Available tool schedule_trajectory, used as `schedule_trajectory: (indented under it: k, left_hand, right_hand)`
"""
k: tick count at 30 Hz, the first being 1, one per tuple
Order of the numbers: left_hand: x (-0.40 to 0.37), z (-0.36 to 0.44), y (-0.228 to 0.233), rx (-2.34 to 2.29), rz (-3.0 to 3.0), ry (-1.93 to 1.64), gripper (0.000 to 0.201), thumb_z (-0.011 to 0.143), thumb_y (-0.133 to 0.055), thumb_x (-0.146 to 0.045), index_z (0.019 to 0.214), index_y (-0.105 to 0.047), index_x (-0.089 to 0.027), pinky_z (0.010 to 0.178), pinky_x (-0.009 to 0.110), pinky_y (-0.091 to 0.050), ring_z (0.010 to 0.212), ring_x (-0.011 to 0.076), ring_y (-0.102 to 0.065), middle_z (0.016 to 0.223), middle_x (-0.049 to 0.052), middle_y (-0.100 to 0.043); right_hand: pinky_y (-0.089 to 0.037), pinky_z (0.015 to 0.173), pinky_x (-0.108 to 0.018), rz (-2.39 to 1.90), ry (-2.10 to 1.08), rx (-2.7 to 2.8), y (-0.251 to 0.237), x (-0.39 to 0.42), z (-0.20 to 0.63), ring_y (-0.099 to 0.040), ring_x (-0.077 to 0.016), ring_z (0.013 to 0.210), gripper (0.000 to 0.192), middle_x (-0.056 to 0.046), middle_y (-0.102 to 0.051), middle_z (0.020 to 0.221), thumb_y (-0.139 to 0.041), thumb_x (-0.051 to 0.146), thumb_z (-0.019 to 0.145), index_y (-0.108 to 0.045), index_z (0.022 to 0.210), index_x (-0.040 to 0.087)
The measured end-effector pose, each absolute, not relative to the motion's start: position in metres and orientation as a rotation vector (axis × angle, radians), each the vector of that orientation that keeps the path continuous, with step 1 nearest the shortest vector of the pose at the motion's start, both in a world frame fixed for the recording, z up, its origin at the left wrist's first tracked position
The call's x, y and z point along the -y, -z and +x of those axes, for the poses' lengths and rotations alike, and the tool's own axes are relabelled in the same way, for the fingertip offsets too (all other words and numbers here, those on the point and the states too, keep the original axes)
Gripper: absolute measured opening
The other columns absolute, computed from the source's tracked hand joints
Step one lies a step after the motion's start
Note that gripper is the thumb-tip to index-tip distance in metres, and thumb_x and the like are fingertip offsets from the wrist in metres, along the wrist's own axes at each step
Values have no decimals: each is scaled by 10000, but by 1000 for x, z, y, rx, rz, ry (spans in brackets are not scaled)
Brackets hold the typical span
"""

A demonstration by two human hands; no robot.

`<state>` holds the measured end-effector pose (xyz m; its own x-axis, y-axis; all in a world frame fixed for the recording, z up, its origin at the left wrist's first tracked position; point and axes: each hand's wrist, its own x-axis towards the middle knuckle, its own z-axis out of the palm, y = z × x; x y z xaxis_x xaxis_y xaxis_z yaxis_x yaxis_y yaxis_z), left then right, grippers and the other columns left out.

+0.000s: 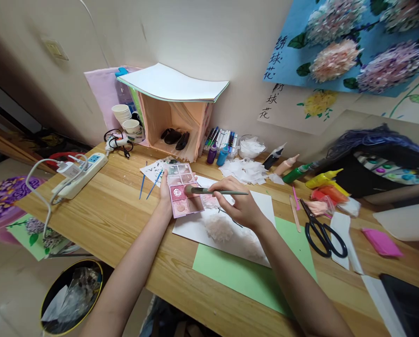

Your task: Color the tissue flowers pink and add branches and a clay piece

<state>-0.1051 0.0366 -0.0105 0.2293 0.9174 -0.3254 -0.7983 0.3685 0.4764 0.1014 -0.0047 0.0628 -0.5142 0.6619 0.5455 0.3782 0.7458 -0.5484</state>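
Black scissors (323,231) lie on the bench (125,220), right of green paper (251,276). Power strip (81,175) at left; paint bottles (311,175) and markers (223,138) near the wall. Bin (72,297) on the floor.

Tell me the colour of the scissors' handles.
Black; the scissors show best in the head view, on the table right of the green paper.

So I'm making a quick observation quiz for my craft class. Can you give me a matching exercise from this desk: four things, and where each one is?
Things:
1. palette
2. brush
3. scissors
4. power strip

Places:
A. in the right hand
B. on the table's left end, cables plugged in
C. in the left hand
D. lying flat, right of the white sheet

Pairs: 1-C, 2-A, 3-D, 4-B
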Motion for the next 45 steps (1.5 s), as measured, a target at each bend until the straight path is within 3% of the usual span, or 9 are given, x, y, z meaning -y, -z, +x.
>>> schedule_trajectory:
  k: [11, 19, 28, 39, 45]
  left_hand:
    - [-37, -109, 10, -609, 176, -1204, 690, 832, -309, -619, 1075, -615, -49, 746, 417, -507, 778, 286, -664, 867, 177, -705]
    - [-34, -110, 5, -612, 160, -1138, 760, 827, -270, -651, 1127, -581, -25, 755, 412, -497, 771, 283, -660, 899, 190, -698]
    - [-35, -107, 8, -563, 166, -1114, 769, 796, -329, -676, 1172, -565, -48, 819, 488, -480, 815, 319, -663, 919, 185, -697]
    - [-33, -107, 5, -611, 176, -1116, 770, 809, -318, -660, 1168, -568, -27, 763, 442, -504, 773, 296, -667, 892, 191, -700]
    - [-35, -111, 3, -579, 181, -1234, 684, 832, -333, -602, 1180, -576, -66, 790, 434, -513, 823, 288, -675, 945, 173, -708]
  right_hand:
    - [-454, 713, -332, -774, -574, 2294, -62, 4, 102, -522, -196, 836, 152, -41, -625, 851, -467, 125, 848, -553, 927, 222]
    - [-436, 716, -330, -858, -572, 2272, -65, -1, 111, -510, -197, 829, 165, -34, -600, 830, -483, 90, 815, -553, 887, 221]
    - [-438, 767, -365, -895, -557, 2088, -64, -3, 116, -555, -206, 857, 117, -45, -614, 883, -465, 218, 900, -566, 958, 227]
    - [-448, 705, -337, -978, -599, 2174, -63, -4, 116, -563, -184, 778, 101, -35, -599, 824, -468, 231, 899, -566, 897, 210]
    - [-471, 756, -359, -1020, -440, 1784, -85, -4, 160, -621, -191, 790, 168, -31, -625, 840, -433, 283, 925, -586, 973, 233]
